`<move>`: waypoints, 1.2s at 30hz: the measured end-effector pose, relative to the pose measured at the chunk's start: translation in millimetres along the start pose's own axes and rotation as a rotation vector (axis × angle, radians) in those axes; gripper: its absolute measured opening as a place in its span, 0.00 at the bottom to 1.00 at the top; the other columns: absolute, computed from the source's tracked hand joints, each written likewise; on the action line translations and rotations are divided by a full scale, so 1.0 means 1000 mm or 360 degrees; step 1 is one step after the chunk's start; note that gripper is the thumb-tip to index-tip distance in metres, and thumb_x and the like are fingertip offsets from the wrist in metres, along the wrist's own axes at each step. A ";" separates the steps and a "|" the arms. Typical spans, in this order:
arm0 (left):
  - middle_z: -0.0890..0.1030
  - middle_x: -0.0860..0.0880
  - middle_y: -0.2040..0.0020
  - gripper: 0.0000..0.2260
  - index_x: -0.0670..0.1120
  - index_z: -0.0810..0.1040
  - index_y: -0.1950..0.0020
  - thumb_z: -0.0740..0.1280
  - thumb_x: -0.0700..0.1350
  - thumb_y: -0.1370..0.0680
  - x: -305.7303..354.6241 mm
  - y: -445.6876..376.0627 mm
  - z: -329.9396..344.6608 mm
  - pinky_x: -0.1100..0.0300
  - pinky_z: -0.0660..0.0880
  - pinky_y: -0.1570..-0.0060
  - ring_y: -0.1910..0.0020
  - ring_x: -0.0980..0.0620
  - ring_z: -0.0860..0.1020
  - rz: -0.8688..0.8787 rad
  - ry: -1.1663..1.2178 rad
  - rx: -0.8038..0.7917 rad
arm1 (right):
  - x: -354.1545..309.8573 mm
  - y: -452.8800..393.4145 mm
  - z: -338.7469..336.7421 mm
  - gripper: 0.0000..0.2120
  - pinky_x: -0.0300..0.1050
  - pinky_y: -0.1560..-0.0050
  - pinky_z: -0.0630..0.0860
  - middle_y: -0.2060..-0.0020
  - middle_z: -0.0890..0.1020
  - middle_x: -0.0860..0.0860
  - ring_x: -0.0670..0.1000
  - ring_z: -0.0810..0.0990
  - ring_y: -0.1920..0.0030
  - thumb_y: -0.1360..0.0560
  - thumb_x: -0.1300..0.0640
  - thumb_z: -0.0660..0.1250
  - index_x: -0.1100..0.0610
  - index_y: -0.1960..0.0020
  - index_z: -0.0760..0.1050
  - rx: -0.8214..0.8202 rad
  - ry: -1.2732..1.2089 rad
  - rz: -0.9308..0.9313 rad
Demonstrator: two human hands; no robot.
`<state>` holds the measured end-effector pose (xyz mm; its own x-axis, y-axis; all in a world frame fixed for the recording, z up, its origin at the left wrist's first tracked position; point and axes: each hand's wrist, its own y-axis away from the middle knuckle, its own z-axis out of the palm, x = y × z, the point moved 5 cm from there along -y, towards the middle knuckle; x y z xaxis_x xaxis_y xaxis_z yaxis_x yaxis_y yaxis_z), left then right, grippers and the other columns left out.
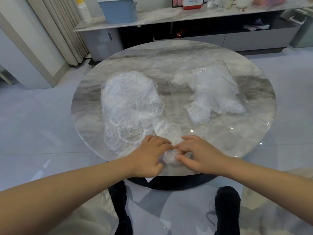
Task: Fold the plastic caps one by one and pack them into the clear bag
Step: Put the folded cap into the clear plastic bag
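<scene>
A heap of crumpled clear plastic caps (pixel 130 106) lies on the left half of the round marble table (pixel 169 65). On the right half lies the clear bag (pixel 211 92), flat, with several folded caps inside it. At the near edge one small bunched cap (pixel 169 157) sits between my hands. My left hand (pixel 147 156) pinches its left side. My right hand (pixel 201 155) pinches its right side, fingertips almost touching the left hand's. Another loose cap (pixel 166 130) lies just beyond my fingers.
A low grey TV cabinet (pixel 186 38) stands behind the table, with a blue storage box (pixel 118 11) and small items on top. Curtains (pixel 64 31) hang at the back left. My legs and dark shoes show below the table's near edge.
</scene>
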<state>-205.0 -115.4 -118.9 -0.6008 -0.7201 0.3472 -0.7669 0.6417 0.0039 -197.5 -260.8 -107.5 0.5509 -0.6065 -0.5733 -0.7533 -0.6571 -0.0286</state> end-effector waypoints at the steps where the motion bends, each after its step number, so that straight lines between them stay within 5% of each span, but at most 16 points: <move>1: 0.74 0.53 0.42 0.27 0.48 0.73 0.37 0.56 0.48 0.36 0.000 0.002 0.002 0.61 0.53 0.35 0.41 0.55 0.67 -0.0029 0.0118 -0.0052 | 0.001 -0.001 0.000 0.14 0.30 0.48 0.67 0.63 0.81 0.46 0.43 0.77 0.57 0.23 0.47 0.61 0.54 0.62 0.75 0.0014 -0.0065 0.0063; 3: 0.73 0.53 0.50 0.22 0.46 0.73 0.44 0.56 0.52 0.35 0.000 0.006 0.006 0.63 0.55 0.36 0.47 0.57 0.67 -0.0134 0.0274 -0.0106 | 0.002 -0.002 -0.002 0.11 0.34 0.61 0.68 0.67 0.79 0.46 0.44 0.75 0.64 0.22 0.51 0.61 0.53 0.61 0.73 0.0055 -0.0189 0.0212; 6: 0.77 0.50 0.57 0.24 0.43 0.76 0.51 0.56 0.62 0.29 -0.003 0.008 0.005 0.68 0.63 0.48 0.53 0.57 0.69 -0.0472 0.0636 -0.0054 | 0.003 -0.002 -0.003 0.13 0.34 0.68 0.67 0.74 0.76 0.41 0.42 0.72 0.72 0.20 0.49 0.58 0.52 0.62 0.71 0.0076 -0.0411 0.0404; 10: 0.69 0.51 0.72 0.21 0.38 0.70 0.66 0.61 0.53 0.20 -0.008 0.003 0.002 0.65 0.62 0.68 0.72 0.56 0.65 -0.0774 0.0945 0.0071 | 0.006 -0.004 0.000 0.27 0.49 0.48 0.73 0.56 0.81 0.55 0.52 0.79 0.54 0.21 0.40 0.51 0.64 0.50 0.75 0.0102 -0.0621 0.0539; 13: 0.79 0.45 0.68 0.19 0.37 0.75 0.62 0.60 0.51 0.19 -0.013 0.001 0.001 0.64 0.68 0.64 0.70 0.55 0.74 -0.0968 0.0998 0.0102 | 0.010 -0.007 0.003 0.21 0.38 0.63 0.70 0.67 0.74 0.47 0.43 0.71 0.68 0.26 0.36 0.58 0.54 0.59 0.70 0.0087 -0.0441 0.0528; 17: 0.85 0.44 0.60 0.17 0.36 0.78 0.51 0.58 0.48 0.18 -0.020 0.002 0.000 0.57 0.75 0.50 0.60 0.51 0.84 -0.1214 0.1245 0.0160 | 0.019 -0.012 0.005 0.12 0.34 0.66 0.66 0.66 0.73 0.44 0.42 0.70 0.67 0.25 0.46 0.66 0.47 0.60 0.65 0.0080 -0.0178 0.0510; 21: 0.84 0.44 0.63 0.17 0.35 0.75 0.48 0.55 0.48 0.17 -0.027 0.003 -0.004 0.64 0.73 0.58 0.60 0.51 0.84 -0.1359 0.1253 0.0215 | 0.021 -0.016 0.006 0.10 0.33 0.66 0.64 0.67 0.74 0.42 0.40 0.72 0.66 0.24 0.48 0.66 0.47 0.62 0.68 0.0114 -0.0125 0.0537; 24: 0.83 0.46 0.63 0.10 0.40 0.71 0.48 0.57 0.47 0.18 -0.029 0.003 -0.002 0.53 0.75 0.52 0.59 0.47 0.83 -0.1280 0.1157 0.0272 | 0.023 -0.016 0.008 0.12 0.33 0.69 0.62 0.72 0.73 0.43 0.41 0.71 0.70 0.24 0.48 0.65 0.48 0.64 0.68 0.0096 -0.0140 0.0609; 26: 0.78 0.50 0.55 0.08 0.46 0.67 0.43 0.61 0.46 0.20 -0.026 0.003 -0.003 0.60 0.75 0.56 0.59 0.52 0.80 -0.1182 0.1015 0.0337 | 0.023 -0.015 0.010 0.13 0.35 0.69 0.64 0.73 0.73 0.44 0.41 0.71 0.71 0.24 0.48 0.66 0.49 0.65 0.69 0.0061 -0.0140 0.0668; 28: 0.71 0.50 0.47 0.18 0.48 0.64 0.34 0.64 0.44 0.22 -0.021 0.005 -0.008 0.71 0.70 0.54 0.53 0.55 0.75 -0.0968 0.0743 0.0460 | 0.025 -0.015 0.013 0.14 0.38 0.67 0.67 0.73 0.73 0.44 0.43 0.72 0.71 0.25 0.48 0.67 0.53 0.65 0.70 0.0029 -0.0196 0.0751; 31: 0.69 0.46 0.39 0.22 0.44 0.67 0.31 0.64 0.43 0.25 -0.006 0.004 -0.019 0.62 0.65 0.38 0.40 0.51 0.67 -0.0442 0.0200 0.0595 | 0.029 -0.014 0.017 0.14 0.43 0.65 0.73 0.75 0.75 0.49 0.46 0.75 0.75 0.26 0.50 0.68 0.58 0.64 0.70 -0.0019 -0.0376 0.0907; 34: 0.70 0.45 0.33 0.23 0.44 0.69 0.31 0.56 0.51 0.23 0.006 0.002 -0.007 0.57 0.57 0.31 0.33 0.48 0.66 -0.0132 0.0000 0.0295 | 0.032 -0.014 0.018 0.14 0.40 0.70 0.71 0.76 0.75 0.51 0.47 0.75 0.77 0.25 0.52 0.67 0.58 0.65 0.70 -0.0043 -0.0512 0.1020; 36: 0.61 0.45 0.25 0.28 0.45 0.61 0.25 0.50 0.56 0.23 0.014 0.002 0.008 0.57 0.42 0.26 0.25 0.49 0.55 -0.0019 -0.0117 0.0047 | 0.032 -0.014 0.017 0.13 0.33 0.75 0.69 0.75 0.76 0.52 0.46 0.74 0.77 0.25 0.54 0.65 0.58 0.66 0.70 -0.0059 -0.0557 0.1070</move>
<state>-216.9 -125.9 -121.5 -0.6059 -0.7455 0.2777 -0.7796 0.6259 -0.0206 -175.6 -263.7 -139.4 -0.1732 -0.7084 -0.6842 -0.8706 -0.2147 0.4427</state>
